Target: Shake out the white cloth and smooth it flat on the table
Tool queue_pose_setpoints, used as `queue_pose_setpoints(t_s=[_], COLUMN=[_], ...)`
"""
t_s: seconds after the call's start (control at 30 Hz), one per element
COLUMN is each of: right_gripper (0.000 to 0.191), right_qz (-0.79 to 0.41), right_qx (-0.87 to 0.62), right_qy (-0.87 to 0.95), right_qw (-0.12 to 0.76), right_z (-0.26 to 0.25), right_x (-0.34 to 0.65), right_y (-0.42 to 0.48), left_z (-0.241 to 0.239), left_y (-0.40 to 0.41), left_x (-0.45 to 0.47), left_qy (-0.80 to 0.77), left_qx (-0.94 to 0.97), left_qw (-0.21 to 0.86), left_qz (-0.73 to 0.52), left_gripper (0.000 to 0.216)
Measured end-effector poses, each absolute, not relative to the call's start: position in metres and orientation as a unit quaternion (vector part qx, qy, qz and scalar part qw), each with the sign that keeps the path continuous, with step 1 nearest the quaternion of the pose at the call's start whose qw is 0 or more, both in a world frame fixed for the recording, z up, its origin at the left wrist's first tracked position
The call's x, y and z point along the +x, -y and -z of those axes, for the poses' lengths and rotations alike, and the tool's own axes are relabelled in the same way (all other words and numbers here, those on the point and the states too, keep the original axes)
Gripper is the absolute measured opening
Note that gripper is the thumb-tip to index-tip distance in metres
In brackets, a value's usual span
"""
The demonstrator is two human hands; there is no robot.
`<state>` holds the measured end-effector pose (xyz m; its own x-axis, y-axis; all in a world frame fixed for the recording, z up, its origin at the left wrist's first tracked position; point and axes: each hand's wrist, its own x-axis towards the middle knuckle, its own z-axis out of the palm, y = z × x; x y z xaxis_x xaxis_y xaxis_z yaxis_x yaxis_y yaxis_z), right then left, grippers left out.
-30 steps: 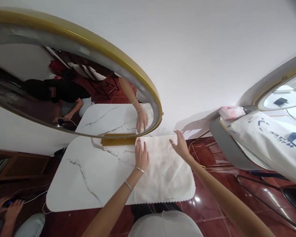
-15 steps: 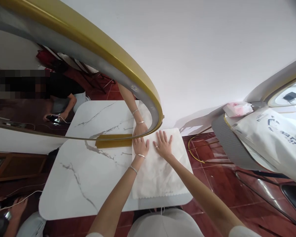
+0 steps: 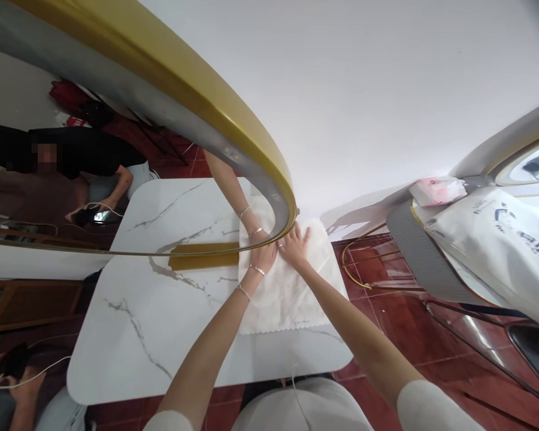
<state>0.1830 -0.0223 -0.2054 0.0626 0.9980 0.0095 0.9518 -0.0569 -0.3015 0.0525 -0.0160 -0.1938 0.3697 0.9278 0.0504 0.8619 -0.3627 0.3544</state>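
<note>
A white cloth (image 3: 287, 305) with a scalloped edge lies on the marble-patterned table (image 3: 130, 353), against the mirror (image 3: 251, 129). My left hand (image 3: 264, 257), with bracelets at the wrist, rests on the cloth's left part, its fingers stretched towards the mirror's rim. Close beside it, my right hand (image 3: 294, 246) lies flat on the cloth, fingers extended and a ring on one of them. Some fingertips of both hands are hard to make out near the golden rim. Slight wrinkles run across the cloth.
The golden mirror frame hangs low over the table's far side, reflecting my left arm. To the right stands a grey-edged side table (image 3: 424, 257) with a tissue pack (image 3: 438, 190) and a printed white bag (image 3: 507, 239). Another person's hands (image 3: 24, 383) hold a cabled device at lower left.
Both hands have moved closer together. The cloth has slid away from me towards the wall, so more bare tabletop shows at its near edge.
</note>
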Motion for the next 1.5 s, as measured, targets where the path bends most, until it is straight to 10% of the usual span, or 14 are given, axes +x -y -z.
queue_pose_setpoints(t_s=[0.33, 0.87, 1.5], right_gripper=[0.055, 0.051, 0.068], right_qz=[-0.051, -0.045, 0.018], right_qx=[-0.671, -0.674, -0.683], right_qy=[0.724, 0.728, 0.725], right_qw=[0.149, 0.118, 0.090], right_z=[0.214, 0.210, 0.213], right_x=[0.220, 0.268, 0.240], right_y=[0.124, 0.028, 0.253], left_z=[0.213, 0.200, 0.201], left_y=[0.098, 0.040, 0.228], left_x=[0.035, 0.098, 0.005], left_qy=[-0.485, -0.555, -0.526], left_qx=[0.863, 0.817, 0.840], left_qw=[0.086, 0.121, 0.041], left_qz=[-0.113, -0.102, -0.129], left_gripper=[0.050, 0.056, 0.066])
